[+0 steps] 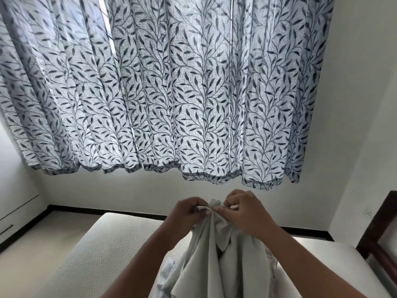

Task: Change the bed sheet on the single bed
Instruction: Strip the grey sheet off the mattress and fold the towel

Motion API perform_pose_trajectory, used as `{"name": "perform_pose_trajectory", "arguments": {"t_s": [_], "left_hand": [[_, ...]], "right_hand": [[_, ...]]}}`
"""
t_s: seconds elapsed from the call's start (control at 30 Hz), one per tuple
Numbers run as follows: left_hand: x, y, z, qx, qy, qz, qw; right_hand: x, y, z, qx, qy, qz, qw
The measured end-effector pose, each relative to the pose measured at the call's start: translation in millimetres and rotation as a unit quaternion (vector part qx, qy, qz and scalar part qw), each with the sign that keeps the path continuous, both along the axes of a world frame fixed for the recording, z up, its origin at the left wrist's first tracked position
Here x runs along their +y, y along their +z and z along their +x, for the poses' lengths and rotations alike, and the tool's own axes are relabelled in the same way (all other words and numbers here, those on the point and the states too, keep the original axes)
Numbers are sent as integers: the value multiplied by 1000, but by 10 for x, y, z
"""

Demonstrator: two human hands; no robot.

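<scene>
Both hands, left (189,214) and right (245,211), pinch the unmarked pale sheet (214,261) with closed fingers above the mattress (103,239).

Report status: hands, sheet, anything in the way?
Left hand and right hand both pinching the sheet bunched, held up. Mattress bare. Nothing in the way.

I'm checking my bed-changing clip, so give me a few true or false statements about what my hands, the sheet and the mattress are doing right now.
1. Both hands pinch the sheet at its top. True: left hand, right hand.
2. The mattress is bare. True.
3. The curtain is plain white. False: it has a dark leaf pattern.
4. The sheet is spread flat over the bed. False: it hangs bunched from the hands.
</scene>
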State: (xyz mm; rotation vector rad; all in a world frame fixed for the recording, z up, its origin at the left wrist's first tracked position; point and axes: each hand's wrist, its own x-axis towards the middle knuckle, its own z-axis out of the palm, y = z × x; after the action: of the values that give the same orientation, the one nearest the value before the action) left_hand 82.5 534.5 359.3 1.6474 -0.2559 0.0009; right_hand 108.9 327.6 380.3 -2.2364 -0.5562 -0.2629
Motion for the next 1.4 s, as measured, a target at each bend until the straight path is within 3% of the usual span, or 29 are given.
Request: {"name": "perform_pose_trajectory", "arguments": {"t_s": [0.1, 0.33, 0.67, 0.73, 0.83, 0.93, 1.03, 1.13, 1.23, 1.4], "left_hand": [[-12, -11, -2, 4, 4, 4, 1000], [-26, -22, -9, -17, 31, 4, 999], [-143, 17, -88, -204, 154, 95, 962], [-156, 11, -111, -214, 177, 105, 955], [-158, 0, -140, -207, 214, 108, 949], [-160, 4, -125, -188, 244, 102, 946], [-157, 0, -109, -125, 246, 54, 960], [-116, 48, -139, -21, 170, -55, 984], [-31, 40, -144, 1, 135, -68, 988], [-32, 32, -166, 6, 121, -94, 988]], "right_hand": [[56, -29, -27, -3, 15, 75, 997], [150, -65, -40, 32, -11, 94, 995], [312, 52, -70, 165, 16, 170, 971], [314, 91, -72, 240, 62, 230, 941], [266, 140, -71, 364, 129, 330, 861], [251, 115, -48, 400, 163, 342, 835], [260, 75, -42, 382, 192, 296, 854], [225, 54, -19, 320, 177, 260, 894], [157, 52, 37, 208, 147, 155, 954], [155, 19, 35, 102, 146, 111, 978]]}}
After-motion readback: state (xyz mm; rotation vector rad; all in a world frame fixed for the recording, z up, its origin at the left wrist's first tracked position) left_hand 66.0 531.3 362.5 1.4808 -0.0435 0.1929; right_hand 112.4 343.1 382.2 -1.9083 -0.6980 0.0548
